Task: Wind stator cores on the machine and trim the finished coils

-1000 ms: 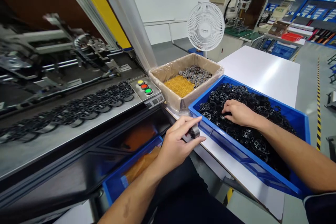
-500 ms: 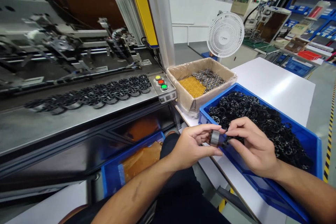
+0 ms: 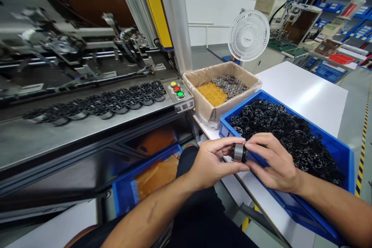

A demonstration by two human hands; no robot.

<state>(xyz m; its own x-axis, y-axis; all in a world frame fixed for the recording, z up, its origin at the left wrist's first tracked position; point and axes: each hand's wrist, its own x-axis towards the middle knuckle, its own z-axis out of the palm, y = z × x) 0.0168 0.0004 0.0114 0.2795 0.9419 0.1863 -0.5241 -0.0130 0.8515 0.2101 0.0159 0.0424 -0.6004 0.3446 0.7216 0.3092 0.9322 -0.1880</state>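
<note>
My left hand (image 3: 213, 161) pinches a small grey metal ring (image 3: 237, 152) between thumb and fingers. My right hand (image 3: 271, 161) presses a black plastic wheel part (image 3: 244, 154) against that ring from the right, fingers closed on it. Both hands meet over the near left corner of a blue bin (image 3: 283, 197) heaped with black wheel parts (image 3: 290, 131). A row of the same black parts (image 3: 99, 104) lies on the machine's steel ledge to my left.
A lined cardboard box (image 3: 222, 87) behind the bin holds yellow pieces and metal rings. A button panel (image 3: 178, 90) with yellow, red and green buttons sits on the machine. A white fan (image 3: 248, 35) stands beyond. A lower blue bin (image 3: 145, 182) holds orange bags. The white table (image 3: 305, 93) stretches right.
My right hand left the heap in the blue bin with a black part and came to my left hand, pressing it onto the grey ring. The view swung slightly right.
</note>
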